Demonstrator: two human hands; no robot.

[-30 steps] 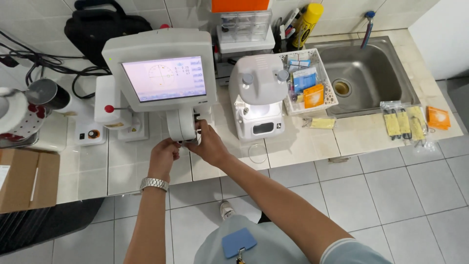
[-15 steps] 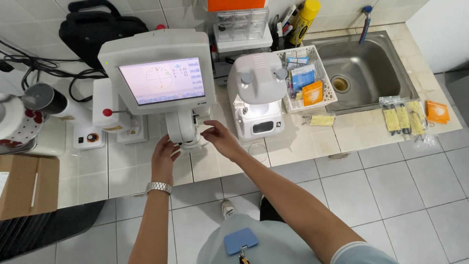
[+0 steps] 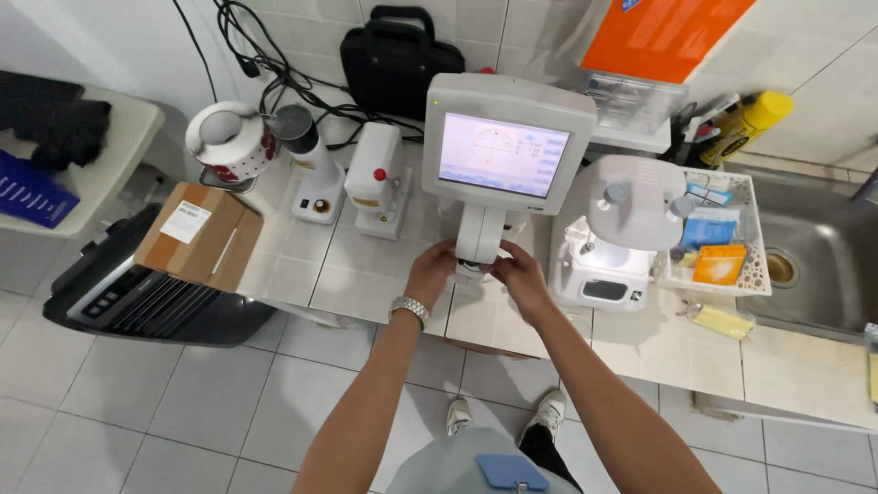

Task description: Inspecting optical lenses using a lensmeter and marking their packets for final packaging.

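White plastic makes up the screen-topped bench instrument (image 3: 503, 155), which stands on the white tiled counter (image 3: 366, 274) near its front edge, its lit display tilted up toward the person. Both hands meet at the foot of its narrow neck. The left hand (image 3: 430, 273), with a silver metal wristwatch (image 3: 409, 310) on its wrist, cups the left side of the base, fingers curled against it. The right hand (image 3: 514, 270) presses in from the right, fingertips bent around the small dark part at the bottom of the neck. Whether either hand truly clamps that part or only rests on it cannot be told, since the fingers hide it.

Just right of the instrument sits a squat white machine with a domed lid (image 3: 622, 229), and beyond that a white perforated plastic basket (image 3: 750, 265) holding blue and orange packets. Further right lies the stainless steel sink (image 3: 823, 265). A yellow bottle (image 3: 750, 123) stands behind the basket, against the tiled wall.

Left of the instrument stand a small white device with a red knob (image 3: 375, 178) and a white stand with a grey cup top (image 3: 306, 165), then a round white and red vessel (image 3: 229, 142). A brown cardboard box (image 3: 197, 233) rests on a black machine (image 3: 137, 297) at the counter's left end. A black bag (image 3: 402, 55) leans on the wall behind.
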